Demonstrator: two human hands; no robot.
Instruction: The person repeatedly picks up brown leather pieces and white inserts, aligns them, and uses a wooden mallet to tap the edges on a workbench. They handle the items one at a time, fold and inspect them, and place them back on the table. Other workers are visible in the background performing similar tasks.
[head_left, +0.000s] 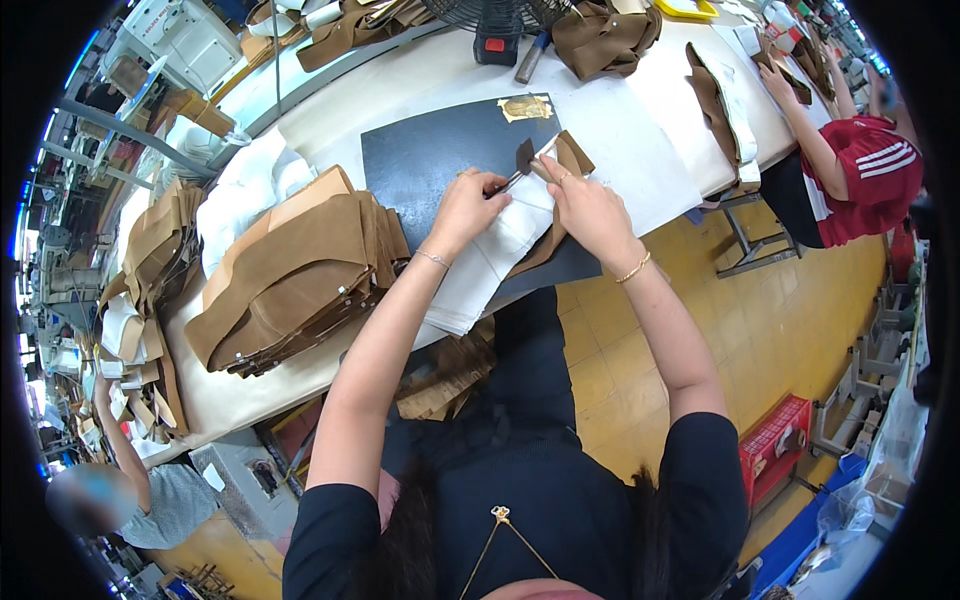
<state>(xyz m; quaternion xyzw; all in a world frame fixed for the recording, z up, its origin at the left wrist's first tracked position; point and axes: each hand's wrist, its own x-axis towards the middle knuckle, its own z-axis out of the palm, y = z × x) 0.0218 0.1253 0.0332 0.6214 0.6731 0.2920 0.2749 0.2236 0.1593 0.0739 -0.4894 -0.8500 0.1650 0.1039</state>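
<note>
Pale covering spreads across the worktable [400, 92], and on it lies a dark, smooth board [420, 150], its near part hidden beneath the work. Left of the board rests a stack of brown panels [290, 265], their layered edges sagging a little, which suggests a supple, leather-like sheet, heavy only in bulk. Across the board's near right part lies a white-faced brown piece [500, 238], slanting from near left to far right, its near end reaching past the table edge. It looks light and soft, likely to fold or slide if pushed from one end, and the white layer could crease; it would best be pinched by its brown margin at the far right, with the near end kept from dragging. The right hand [592, 205] has its fingers closed at that far end, though I cannot tell how much they pinch. The left hand [467, 212], just left of the piece, grips a slim tool between thumb and fingers. Smallest is that dark tool's flat, squarish head [525, 155], near the right fingertips; its exact kind is unclear.
</note>
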